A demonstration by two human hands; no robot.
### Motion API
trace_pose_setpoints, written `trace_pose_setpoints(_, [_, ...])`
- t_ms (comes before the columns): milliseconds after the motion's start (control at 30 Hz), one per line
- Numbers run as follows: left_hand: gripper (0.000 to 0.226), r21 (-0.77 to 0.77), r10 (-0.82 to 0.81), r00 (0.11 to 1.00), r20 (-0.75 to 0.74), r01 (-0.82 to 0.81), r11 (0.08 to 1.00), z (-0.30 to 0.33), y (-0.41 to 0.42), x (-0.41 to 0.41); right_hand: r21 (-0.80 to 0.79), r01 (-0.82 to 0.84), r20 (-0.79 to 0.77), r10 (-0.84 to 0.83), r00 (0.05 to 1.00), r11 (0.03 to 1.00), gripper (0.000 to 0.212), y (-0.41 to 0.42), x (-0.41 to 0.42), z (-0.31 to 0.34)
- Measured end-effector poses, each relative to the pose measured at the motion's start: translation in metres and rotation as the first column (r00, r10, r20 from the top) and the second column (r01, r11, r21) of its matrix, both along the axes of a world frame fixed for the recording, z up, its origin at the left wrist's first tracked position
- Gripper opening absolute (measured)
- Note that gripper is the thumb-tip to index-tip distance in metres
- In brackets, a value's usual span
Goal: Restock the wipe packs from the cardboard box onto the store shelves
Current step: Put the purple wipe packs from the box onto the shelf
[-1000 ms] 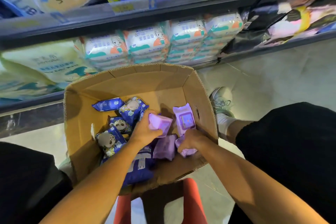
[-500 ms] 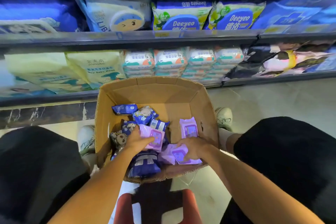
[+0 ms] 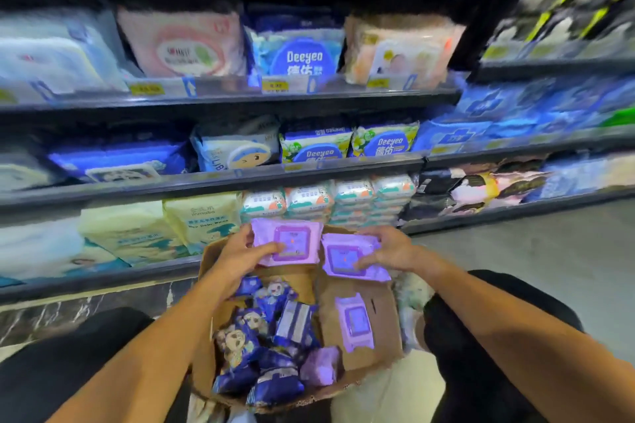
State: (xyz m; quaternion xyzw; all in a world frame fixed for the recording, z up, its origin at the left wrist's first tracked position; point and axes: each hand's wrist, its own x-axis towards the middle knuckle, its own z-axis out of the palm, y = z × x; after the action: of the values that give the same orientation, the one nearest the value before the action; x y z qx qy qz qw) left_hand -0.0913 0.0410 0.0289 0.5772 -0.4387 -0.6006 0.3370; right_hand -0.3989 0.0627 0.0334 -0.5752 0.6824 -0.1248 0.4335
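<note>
Purple plastic wipe packs, one per hand: my left hand has its fingers closed on the first pack, my right hand on the second pack, both held side by side above the open brown cardboard box. Inside the box lie a third purple pack and crumpled dark-blue packs; stocked grey store shelves stand just beyond.
</note>
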Motion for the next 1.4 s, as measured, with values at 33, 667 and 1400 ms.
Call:
trace_pose_setpoints(33, [0.041,-0.037,0.009,1.000,-0.015,-0.009,0.999,0.017,-0.004,0.001,-0.031,0.018,0.047,-0.017,0.999,0.999,0.076,-0.002,-0.005,0.018])
trace_pose_setpoints(667, [0.044,-0.518,-0.139,0.973,-0.185,0.023,0.855,0.264,-0.017,-0.036,-0.547,0.255,0.376,-0.038,0.926,0.797,0.054,0.005,-0.066,0.283])
trace_pose_setpoints(1400, [0.035,-0.723,-0.145,0.978,-0.147,-0.007,0.691,0.436,-0.122,-0.065,-0.791,0.113,0.069,-0.096,0.993,0.602,0.050,-0.141,-0.102,0.466])
